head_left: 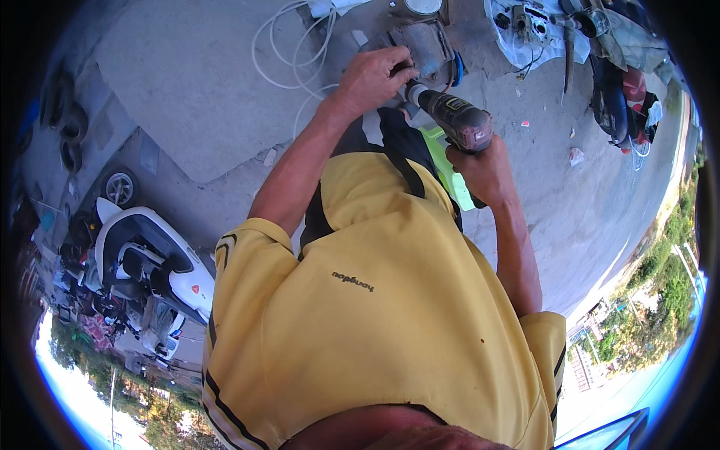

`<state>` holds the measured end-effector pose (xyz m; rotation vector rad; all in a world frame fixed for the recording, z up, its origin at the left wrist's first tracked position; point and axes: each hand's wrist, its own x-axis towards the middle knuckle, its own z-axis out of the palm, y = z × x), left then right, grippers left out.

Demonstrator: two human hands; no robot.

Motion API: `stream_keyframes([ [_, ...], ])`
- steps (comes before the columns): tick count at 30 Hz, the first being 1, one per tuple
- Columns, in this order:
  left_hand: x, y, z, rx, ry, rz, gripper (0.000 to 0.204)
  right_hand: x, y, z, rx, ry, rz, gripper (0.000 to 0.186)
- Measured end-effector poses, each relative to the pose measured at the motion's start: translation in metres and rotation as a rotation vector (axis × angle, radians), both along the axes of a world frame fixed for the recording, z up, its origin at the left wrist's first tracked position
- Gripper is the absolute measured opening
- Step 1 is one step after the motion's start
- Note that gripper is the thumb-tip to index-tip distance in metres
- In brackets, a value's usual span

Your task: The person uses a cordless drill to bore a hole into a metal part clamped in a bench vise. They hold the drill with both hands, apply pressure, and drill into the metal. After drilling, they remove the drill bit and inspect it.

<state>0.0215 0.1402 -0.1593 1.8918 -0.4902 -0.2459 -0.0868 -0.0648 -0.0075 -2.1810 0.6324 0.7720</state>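
Gripping drill (456, 114) in right hand (484, 171).
Curling left hand (373, 79) at drill's nose, near block (424, 43); cannot tell whether pinching anything.

The left hand (375, 79) is concealing the power drill (455, 118) at its tip, the right hand (484, 171) at its grip. The upper edge is cropping a round item (423, 6).

1 white scooter (192, 289), 1 spoked wheel (120, 188) just beside it, dark tyres (74, 124) nearby

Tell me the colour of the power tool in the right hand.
Power tool: mostly near-black, with a reddish rear end; best seen in the head view.
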Motion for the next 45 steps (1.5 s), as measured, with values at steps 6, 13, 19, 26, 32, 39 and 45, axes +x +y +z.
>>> stream_keyframes([
  [6, 0.001, 0.001, 0.001, -0.013, 0.017, -0.018, 0.018, 0.000, -0.002, 0.005, -0.033, -0.036, 0.042, 0.028],
  [13, 0.001, 0.000, -0.001, -0.006, -0.035, -0.012, 0.019, 0.007, -0.002, 0.009, -0.070, 0.040, 0.042, 0.029],
  [19, 0.000, -0.002, 0.002, -0.005, -0.039, 0.004, 0.019, 0.003, 0.000, 0.006, -0.052, -0.021, 0.033, 0.028],
  [26, -0.001, -0.002, -0.003, -0.032, -0.012, -0.002, 0.018, 0.012, 0.004, 0.016, -0.096, 0.017, 0.097, 0.025],
  [32, 0.000, -0.002, 0.000, -0.010, -0.048, -0.007, 0.018, 0.010, 0.001, 0.011, -0.095, 0.039, 0.083, 0.024],
  [39, -0.001, -0.003, 0.001, -0.011, -0.053, -0.006, 0.018, 0.009, 0.007, 0.013, -0.099, 0.011, 0.127, 0.026],
  [45, 0.000, -0.003, 0.001, -0.002, -0.039, 0.001, 0.018, 0.004, 0.008, 0.012, -0.075, -0.018, 0.079, 0.026],
])
